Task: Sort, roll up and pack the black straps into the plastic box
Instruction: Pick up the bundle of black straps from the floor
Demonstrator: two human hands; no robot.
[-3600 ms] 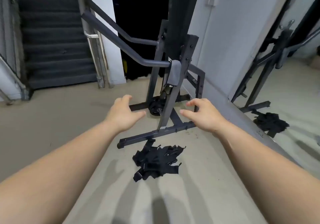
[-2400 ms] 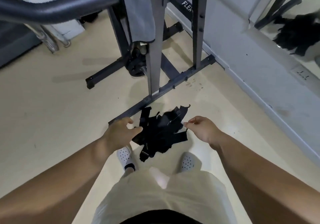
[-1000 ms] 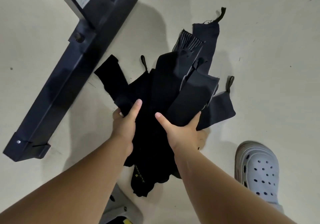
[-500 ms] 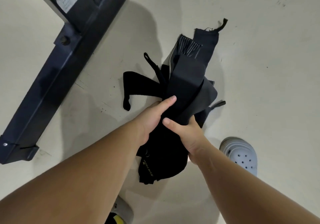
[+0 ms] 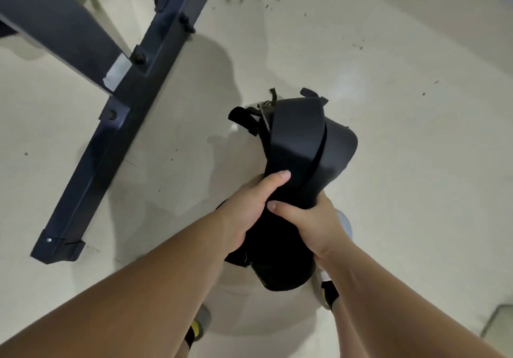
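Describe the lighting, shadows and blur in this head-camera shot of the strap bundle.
Head view: soft, even light; a pale glare patch on the floor just right of the black straps; broad soft shadows lie beside the frame beam and under the bundle; the straps' lower part, below the left hand and right hand, reads as featureless black; the beam's edges look slightly blurred.

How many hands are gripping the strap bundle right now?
2. The left hand grips the bundle of black straps at its middle from the left; the right hand grips it just beside, from the right. Each grip's underside is hidden.
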